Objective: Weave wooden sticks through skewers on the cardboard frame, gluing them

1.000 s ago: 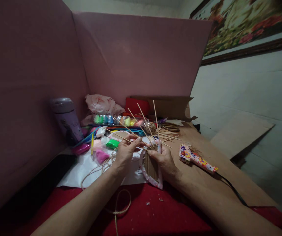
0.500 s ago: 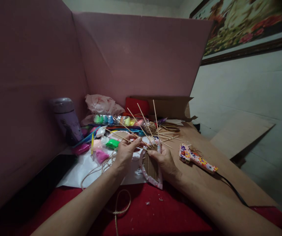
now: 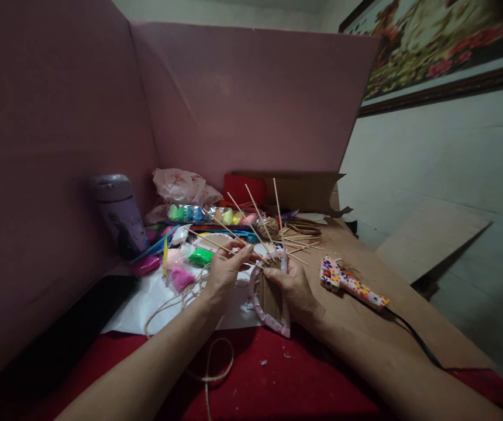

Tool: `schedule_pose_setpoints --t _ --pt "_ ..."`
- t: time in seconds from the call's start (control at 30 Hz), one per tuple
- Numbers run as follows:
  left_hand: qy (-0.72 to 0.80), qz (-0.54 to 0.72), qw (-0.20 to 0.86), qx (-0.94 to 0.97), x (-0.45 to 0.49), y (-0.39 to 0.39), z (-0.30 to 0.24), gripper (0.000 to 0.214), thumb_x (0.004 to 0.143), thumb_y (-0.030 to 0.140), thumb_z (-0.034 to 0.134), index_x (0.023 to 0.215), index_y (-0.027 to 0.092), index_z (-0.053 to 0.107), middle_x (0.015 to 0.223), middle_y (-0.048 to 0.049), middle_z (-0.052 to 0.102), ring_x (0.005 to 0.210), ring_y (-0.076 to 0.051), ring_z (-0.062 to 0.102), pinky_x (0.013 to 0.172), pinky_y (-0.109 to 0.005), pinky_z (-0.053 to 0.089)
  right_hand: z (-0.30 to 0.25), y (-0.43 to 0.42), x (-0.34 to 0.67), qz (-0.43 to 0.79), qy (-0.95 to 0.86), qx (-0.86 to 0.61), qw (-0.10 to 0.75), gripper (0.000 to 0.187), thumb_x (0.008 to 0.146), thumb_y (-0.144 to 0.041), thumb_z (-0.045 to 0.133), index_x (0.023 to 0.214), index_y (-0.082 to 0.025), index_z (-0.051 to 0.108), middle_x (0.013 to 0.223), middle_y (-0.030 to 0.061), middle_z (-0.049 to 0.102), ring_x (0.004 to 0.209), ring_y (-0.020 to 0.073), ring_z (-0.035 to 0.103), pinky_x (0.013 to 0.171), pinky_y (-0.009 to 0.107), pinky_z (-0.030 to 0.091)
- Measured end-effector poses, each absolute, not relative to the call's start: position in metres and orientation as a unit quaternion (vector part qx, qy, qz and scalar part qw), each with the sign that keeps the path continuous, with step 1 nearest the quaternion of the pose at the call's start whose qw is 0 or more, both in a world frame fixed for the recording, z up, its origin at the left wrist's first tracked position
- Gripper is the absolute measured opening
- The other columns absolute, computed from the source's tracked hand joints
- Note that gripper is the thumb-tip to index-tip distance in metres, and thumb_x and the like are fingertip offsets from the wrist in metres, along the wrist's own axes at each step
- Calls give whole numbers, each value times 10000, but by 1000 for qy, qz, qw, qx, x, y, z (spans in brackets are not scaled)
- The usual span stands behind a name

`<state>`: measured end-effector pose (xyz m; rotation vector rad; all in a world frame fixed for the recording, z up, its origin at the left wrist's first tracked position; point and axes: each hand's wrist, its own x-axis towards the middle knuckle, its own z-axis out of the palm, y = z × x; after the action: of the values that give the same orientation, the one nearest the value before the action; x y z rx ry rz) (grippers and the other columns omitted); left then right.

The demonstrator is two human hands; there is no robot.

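Plastic packaging [image 3: 210, 217] encloses coloured lumps [image 3: 196, 214]; left hand [image 3: 228, 270] pinches a thin stick [image 3: 208, 240]; right hand [image 3: 293, 283] grips the pink-edged cardboard [image 3: 271, 299].

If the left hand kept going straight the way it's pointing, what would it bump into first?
The left hand would probably meet the thin sticks fanning up from the cardboard piece, though depth is unclear in this single view.

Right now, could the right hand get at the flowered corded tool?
Probably yes: the flowered tool lies on the brown board beside the right hand, nothing visible between, though that hand holds the cardboard piece.
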<state>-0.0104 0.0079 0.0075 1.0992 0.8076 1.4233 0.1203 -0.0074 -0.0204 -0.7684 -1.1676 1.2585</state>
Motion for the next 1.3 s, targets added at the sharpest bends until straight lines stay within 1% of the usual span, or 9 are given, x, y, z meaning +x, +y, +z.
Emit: schedule_pose_setpoints --t 0.27,0.43,0.63,1.0,1.3 --pt "347 602 552 460 -10 7 8 217 698 322 664 739 179 506 631 -6 668 600 -112 591 599 -230 399 -18 -8 120 546 -497 -326 590 221 650 -256 663 849 -166 629 756 21 654 660 165 585 619 275 453" --pt "345 603 551 463 -10 7 7 229 691 332 669 730 177 505 634 -6 669 592 -108 586 597 -228 397 -18 -8 120 541 -500 -332 589 211 650 -254 661 838 -162 632 735 19 653 630 156 578 610 273 451" --pt "342 600 554 465 -10 8 6 220 697 333 662 731 180 508 642 -9 673 600 -112 592 600 -229 398 -17 -8 120 543 -496 -338 587 231 639 -263 668 843 -160 634 741 27 661 658 176 594 622 286 457" --pt "349 602 559 451 -10 9 7 236 654 338 695 712 180 529 622 -8 670 580 -115 591 591 -229 399 -15 -9 120 542 -496 -340 586 215 635 -256 661 825 -161 631 712 17 648 614 159 571 607 278 450" --pt "354 600 562 446 -10 10 7 265 626 357 713 703 177 535 621 -13 672 570 -114 591 582 -224 397 -15 -10 119 542 -497 -337 588 208 648 -254 660 834 -167 628 733 14 652 636 160 578 618 275 453"
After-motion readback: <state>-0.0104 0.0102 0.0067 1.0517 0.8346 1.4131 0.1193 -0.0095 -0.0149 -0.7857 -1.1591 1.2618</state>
